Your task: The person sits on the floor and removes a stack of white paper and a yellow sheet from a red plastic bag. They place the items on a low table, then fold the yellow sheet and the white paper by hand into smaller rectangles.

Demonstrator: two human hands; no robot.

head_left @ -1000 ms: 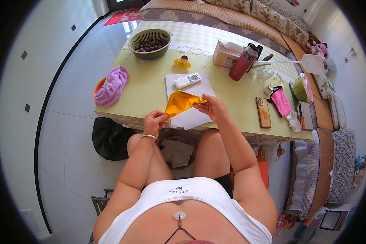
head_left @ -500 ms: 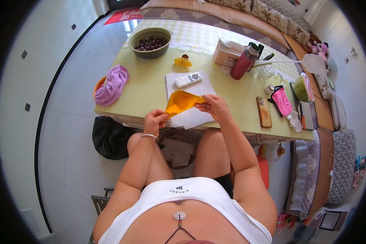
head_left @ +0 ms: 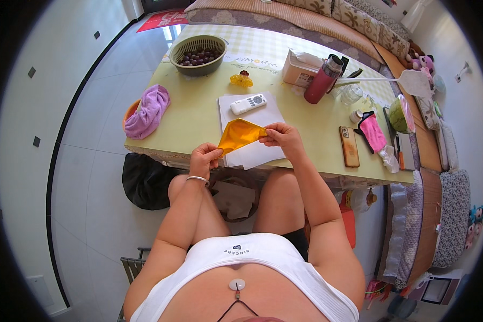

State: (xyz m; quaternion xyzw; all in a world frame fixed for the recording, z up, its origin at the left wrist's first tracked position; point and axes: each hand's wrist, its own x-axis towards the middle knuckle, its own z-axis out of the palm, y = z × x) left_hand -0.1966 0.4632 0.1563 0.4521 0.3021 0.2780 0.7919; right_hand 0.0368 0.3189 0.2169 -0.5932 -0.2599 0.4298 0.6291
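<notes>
A shiny gold foil sheet (head_left: 239, 136), folded to a slanted shape, is stretched between my two hands above the near edge of the table. My left hand (head_left: 204, 157) is closed on its lower left corner. With thumb and fingertips, my right hand (head_left: 282, 138) pinches its right end. Beneath the foil lie white paper sheets (head_left: 268, 153), their near edge reaching the table's edge. A white remote control (head_left: 248, 104) rests on the paper just beyond the foil.
The table (head_left: 198, 115) also carries a basin of grapes (head_left: 198, 63), a purple cloth (head_left: 149, 111), a yellow hair claw (head_left: 241, 80), a tissue box (head_left: 301, 68), a red thermos (head_left: 323, 80), a phone (head_left: 349, 146) and a watermelon piece (head_left: 401, 115). Below stands a bin (head_left: 236, 209).
The right end of the foil and my right hand have shifted slightly, and the foil looks a little shorter between the hands. Both hands keep their hold.
</notes>
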